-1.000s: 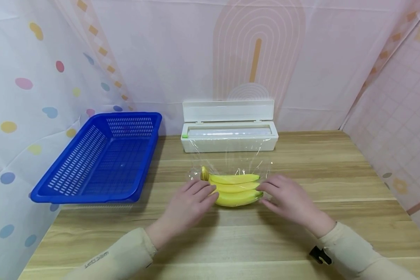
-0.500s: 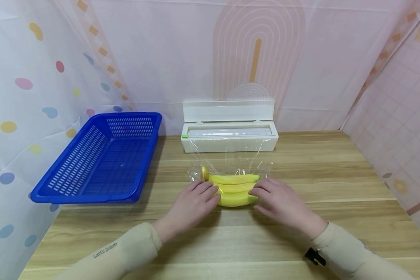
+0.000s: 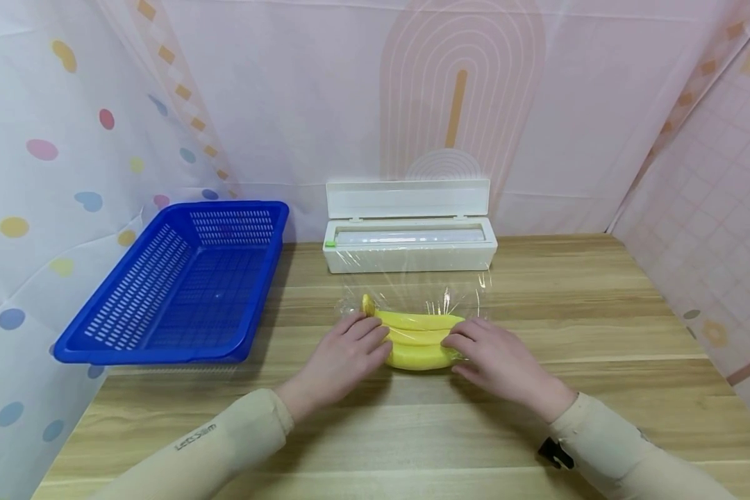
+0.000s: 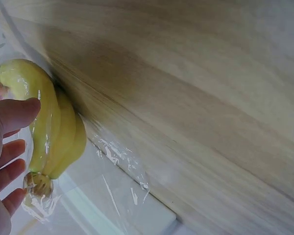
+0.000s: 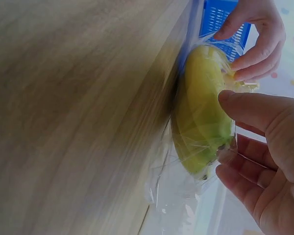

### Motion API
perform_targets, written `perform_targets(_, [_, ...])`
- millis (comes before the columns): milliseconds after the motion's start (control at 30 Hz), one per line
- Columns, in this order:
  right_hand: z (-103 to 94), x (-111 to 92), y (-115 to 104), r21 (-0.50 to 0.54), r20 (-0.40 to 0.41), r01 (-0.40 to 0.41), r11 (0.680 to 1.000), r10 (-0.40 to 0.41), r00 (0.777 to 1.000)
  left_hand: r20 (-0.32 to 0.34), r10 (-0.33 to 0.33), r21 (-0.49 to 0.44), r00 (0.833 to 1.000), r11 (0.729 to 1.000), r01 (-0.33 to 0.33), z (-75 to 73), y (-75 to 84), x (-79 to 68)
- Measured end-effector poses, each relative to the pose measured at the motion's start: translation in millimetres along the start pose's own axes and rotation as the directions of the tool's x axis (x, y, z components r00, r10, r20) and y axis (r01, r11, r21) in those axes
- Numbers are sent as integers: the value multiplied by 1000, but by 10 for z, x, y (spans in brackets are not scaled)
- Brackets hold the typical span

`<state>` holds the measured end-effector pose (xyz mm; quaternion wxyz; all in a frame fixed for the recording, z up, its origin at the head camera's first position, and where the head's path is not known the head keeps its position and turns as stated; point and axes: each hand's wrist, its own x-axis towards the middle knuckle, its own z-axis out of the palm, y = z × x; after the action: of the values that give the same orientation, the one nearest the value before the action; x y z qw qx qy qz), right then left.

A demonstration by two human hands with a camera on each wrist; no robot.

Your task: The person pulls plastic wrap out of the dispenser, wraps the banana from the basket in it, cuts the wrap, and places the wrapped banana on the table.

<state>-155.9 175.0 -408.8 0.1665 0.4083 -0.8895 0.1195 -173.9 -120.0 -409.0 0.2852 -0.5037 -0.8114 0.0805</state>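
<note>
A bunch of bananas lies at the middle of the table under clear plastic wrap. The film runs from the bunch back to a white cling film dispenser, whose lid stands up. My left hand grips the stem end through the film, thumb in front and fingers over the top. At the tip end, my right hand holds the bunch the same way. In the right wrist view the wrap is folded and crinkled around the bananas, with the right thumb on their side.
To the left stands a blue plastic basket with slotted walls. The wooden table meets patterned cloth hangings at the back and sides. A black clip hangs by the right sleeve.
My right hand has moved left onto the banana tips, covering them. My left hand has shifted slightly right. Highlights on the film behind the bunch have changed, and the bananas are turned a little.
</note>
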Motion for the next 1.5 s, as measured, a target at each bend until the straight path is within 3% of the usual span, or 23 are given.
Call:
perform_targets(333, [63, 16, 19, -16, -5, 18, 1000, -18, 1000, -46, 20, 77, 999, 997, -16, 136, 0, 40])
perform_targets(800, [78, 61, 18, -31, 43, -1, 1000, 3, 999, 19, 22, 111, 1000, 994, -24, 187, -35, 36])
perform_targets(1500, [137, 87, 85, -89, 37, -21, 996, 25, 999, -15, 13, 33, 1000, 999, -13, 220, -31, 43])
